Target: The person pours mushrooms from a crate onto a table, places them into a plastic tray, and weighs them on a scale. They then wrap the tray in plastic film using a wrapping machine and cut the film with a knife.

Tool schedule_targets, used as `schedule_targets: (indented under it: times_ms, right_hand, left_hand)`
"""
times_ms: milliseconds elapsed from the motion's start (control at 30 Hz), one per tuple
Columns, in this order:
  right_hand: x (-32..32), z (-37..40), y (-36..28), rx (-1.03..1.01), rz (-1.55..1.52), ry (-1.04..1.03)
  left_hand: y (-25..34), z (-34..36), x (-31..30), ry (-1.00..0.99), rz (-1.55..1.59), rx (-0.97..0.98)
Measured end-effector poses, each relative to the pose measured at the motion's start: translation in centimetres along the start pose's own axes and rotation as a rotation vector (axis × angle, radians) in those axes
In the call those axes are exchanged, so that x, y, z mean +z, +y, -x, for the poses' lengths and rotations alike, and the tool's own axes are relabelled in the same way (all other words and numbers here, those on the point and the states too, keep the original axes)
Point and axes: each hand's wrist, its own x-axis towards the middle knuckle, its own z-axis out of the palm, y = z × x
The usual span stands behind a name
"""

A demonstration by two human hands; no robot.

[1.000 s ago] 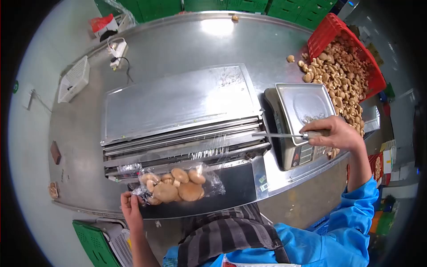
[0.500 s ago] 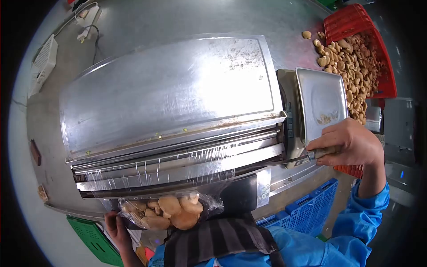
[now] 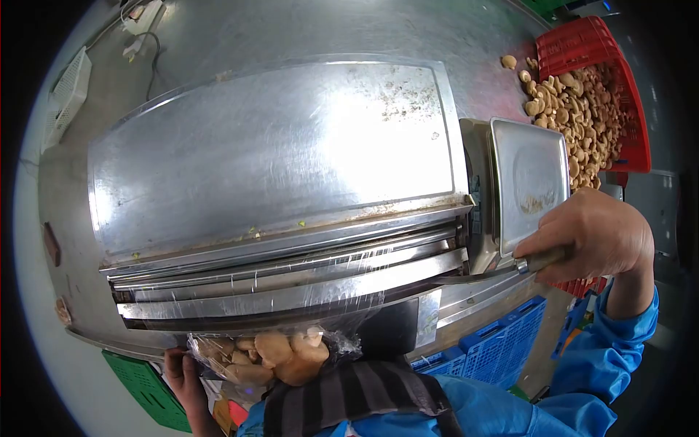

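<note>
My right hand (image 3: 593,237) is closed around the wooden handle of a long, thin-bladed knife (image 3: 477,278). Its blade points left along the front edge of a metal wrapping machine (image 3: 255,167). Clear plastic film (image 3: 342,273) stretches from the machine's rollers down to a pack of mushrooms (image 3: 273,357) in front of my apron. My left hand (image 3: 186,375) grips the left end of this film-covered pack, its fingers partly hidden. Whether the blade touches the film cannot be made out.
A weighing scale with a metal pan (image 3: 531,182) stands right of the machine. Behind it, a tipped red crate (image 3: 637,124) spills loose mushrooms (image 3: 575,116) onto the metal table. Blue crates (image 3: 502,346) and a green crate (image 3: 145,390) sit below the table edge.
My right hand has moved right with the knife, drawing the blade along the machine's edge. My left hand stays at the pack, and the view has shifted slightly.
</note>
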Motion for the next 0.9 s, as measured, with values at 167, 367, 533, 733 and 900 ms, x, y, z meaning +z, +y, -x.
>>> schedule_targets:
  times_ms: [167, 367, 533, 733, 900]
  right_hand:
    - [1.3, -0.9, -0.1, -0.100, 0.063, 0.082]
    - [4.7, 0.3, 1.0, -0.159, 0.149, 0.223]
    - [9.3, 2.0, 0.0, -0.047, 0.198, 0.401]
    - [11.8, 2.4, -0.4, -0.011, 0.243, 0.534]
    - [10.2, 2.1, 1.6, -0.101, 0.177, 0.458]
  left_hand:
    - [-0.1, 0.1, -0.3, -0.015, -0.027, -0.005]
    - [0.1, 0.2, 0.0, 0.016, -0.091, -0.010]
    - [1.7, 0.0, 1.3, 0.036, -0.071, -0.045]
    - [1.7, 0.0, 1.3, 0.046, -0.050, -0.056]
    - [2.3, -0.4, 1.6, 0.011, -0.059, -0.036]
